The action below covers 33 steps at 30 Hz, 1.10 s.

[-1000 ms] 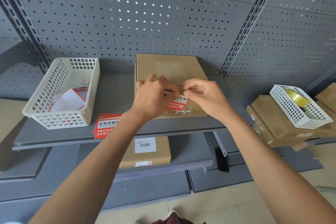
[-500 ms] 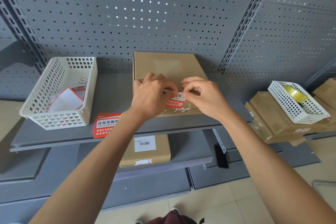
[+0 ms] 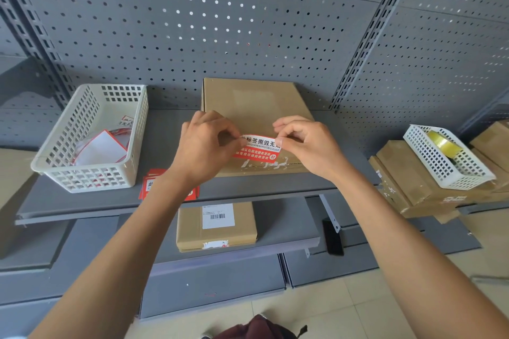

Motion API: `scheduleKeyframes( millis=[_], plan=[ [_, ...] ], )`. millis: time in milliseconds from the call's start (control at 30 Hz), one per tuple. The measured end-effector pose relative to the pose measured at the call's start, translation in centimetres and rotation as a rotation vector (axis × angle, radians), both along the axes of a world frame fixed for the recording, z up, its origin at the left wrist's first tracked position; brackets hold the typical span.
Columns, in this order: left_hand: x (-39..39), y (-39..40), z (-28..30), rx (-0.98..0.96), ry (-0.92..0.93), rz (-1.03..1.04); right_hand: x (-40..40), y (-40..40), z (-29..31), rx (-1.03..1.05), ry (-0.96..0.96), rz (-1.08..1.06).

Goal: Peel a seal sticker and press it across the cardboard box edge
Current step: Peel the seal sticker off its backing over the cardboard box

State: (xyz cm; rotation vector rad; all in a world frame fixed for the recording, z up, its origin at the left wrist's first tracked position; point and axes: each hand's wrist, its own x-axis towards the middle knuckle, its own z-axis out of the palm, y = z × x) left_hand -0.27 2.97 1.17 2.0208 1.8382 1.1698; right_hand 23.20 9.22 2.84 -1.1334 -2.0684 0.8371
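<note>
While both hands hover above the front part of the cardboard box (image 3: 256,107), each pinches one end of the seal sticker (image 3: 259,148). The left hand (image 3: 205,150) grips the sticker's left end between thumb and curled fingers; the right hand (image 3: 308,143) grips the right end the same way. The sticker is stretched level between them, its white band with black characters uppermost and its red band below, facing the camera. Whether its lower edge touches the box top cannot be told. White torn residue marks the box along its front edge, just beneath the sticker.

The box lies flat at the middle of the upper shelf (image 3: 91,203), its back against the perforated panel (image 3: 220,22). A stack of red stickers (image 3: 147,187) lies at the shelf's front edge, partly hidden by the left forearm. Toward the left end stands a white basket (image 3: 91,173) holding white and red paper pieces. On the lower shelf (image 3: 286,231) rests a smaller box (image 3: 217,231) bearing a barcode label. Off the right end, a second white basket (image 3: 446,170) with a roll of tape (image 3: 443,142) sits on stacked cartons (image 3: 407,184).
</note>
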Motion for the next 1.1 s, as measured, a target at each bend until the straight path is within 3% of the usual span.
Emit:
scheduleKeyframes(
  millis=[233, 500, 667, 1100],
  plan=[
    [0.9, -0.3, -0.1, 0.007, -0.028, 0.035, -0.7, 0.2, 0.6, -0.076, 0.025, -0.032],
    [0.9, -0.6, -0.8, 0.059, 0.03, 0.03, -5.7, -0.2, 0.6, 0.038, -0.094, 0.097],
    [0.0, -1.7, -1.0, 0.057, -0.132, -0.035, -5.9, 0.2, 0.2, 0.042, -0.073, 0.054],
    [0.9, -1.6, -1.9, 0.147, -0.117, 0.03, -5.9, 0.1, 0.1, -0.004, 0.029, 0.052]
  ],
)
